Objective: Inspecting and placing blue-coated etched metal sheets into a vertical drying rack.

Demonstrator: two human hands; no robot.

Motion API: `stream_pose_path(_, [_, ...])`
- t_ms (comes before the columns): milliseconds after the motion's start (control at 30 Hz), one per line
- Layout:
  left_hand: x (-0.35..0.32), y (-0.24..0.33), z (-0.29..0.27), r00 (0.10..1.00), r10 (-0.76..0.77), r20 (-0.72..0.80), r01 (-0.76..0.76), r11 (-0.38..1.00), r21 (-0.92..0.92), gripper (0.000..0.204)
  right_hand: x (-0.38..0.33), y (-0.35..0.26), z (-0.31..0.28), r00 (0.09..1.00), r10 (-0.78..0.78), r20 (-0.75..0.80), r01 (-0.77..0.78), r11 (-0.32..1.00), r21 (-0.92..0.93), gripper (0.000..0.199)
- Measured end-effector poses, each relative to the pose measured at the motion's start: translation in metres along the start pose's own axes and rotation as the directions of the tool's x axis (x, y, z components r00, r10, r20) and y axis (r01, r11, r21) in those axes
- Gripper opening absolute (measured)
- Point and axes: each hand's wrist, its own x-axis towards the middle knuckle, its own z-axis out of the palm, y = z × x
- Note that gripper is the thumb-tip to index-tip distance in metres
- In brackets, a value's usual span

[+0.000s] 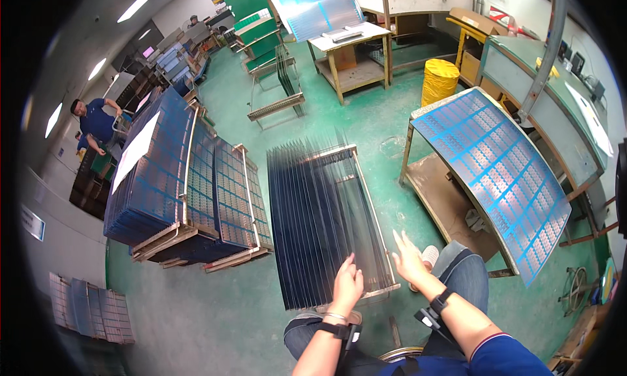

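Green floor (196,311) holds a rack (373,213) at the hands' eleven o'clock, its dark panels (300,226) seemingly mostly loaded, room perhaps left toward three, right hand (410,264) released, left hand (347,287) grip unclear.

Bright light is cast by long white ceiling lights (132,10), seen at upper left. Pale glare is reflected by a silvery-blue sheet (316,12) at the top. Dark upright panels (300,226) near the centre are smeared by blur. Straight edges are bent toward the rim; corners are blacked out.
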Motion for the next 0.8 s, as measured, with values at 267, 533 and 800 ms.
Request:
stream_pose_path(267, [-0.058,0.129,-0.213,0.977,-0.214,-0.010,0.185,0.865,-0.467,0.026,-0.072,0.028,-0.054,0.977,0.037,0.208,-0.108,0.933,0.343,0.057])
stream_pose_path(533, [-0.164,0.143,-0.268,0.916,-0.328,-0.232,0.021,0.616,-0.788,0.035,-0.103,0.024,-0.086,0.853,-0.336,0.401,-0.480,-0.199,0.855,0.074])
stream_pose_path(800, [-0.195,0.056,-0.252,0.970,0.089,-0.226,-0.234,0.084,-0.969,0.035,-0.149,-0.040,-0.131,0.946,-0.272,0.178,-0.245,-0.235,0.941,0.053])
